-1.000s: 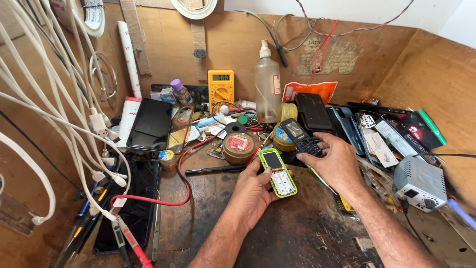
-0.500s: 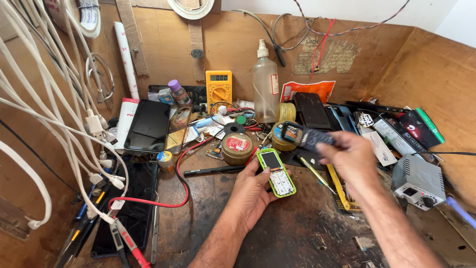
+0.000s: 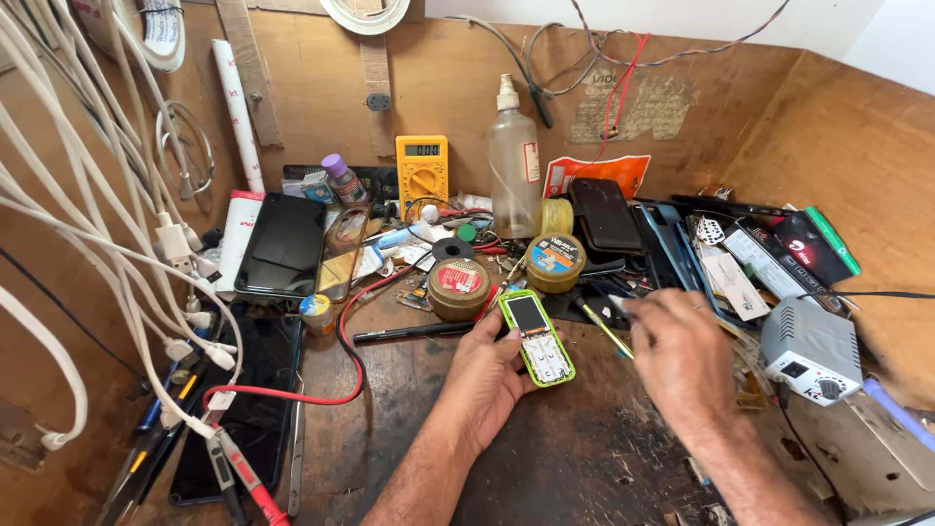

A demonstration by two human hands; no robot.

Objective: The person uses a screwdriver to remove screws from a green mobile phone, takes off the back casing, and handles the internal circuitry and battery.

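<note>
between the clutter at the back and the near edge, i see a dark bare patch of workbench (image 3: 575, 458). two round tins (image 3: 459, 288) with labelled lids stand closed behind it. my left hand (image 3: 487, 375) is clamped on a green phone (image 3: 537, 338), palm up. my right hand (image 3: 682, 356) hovers beside it; its grip i cannot tell.
</note>
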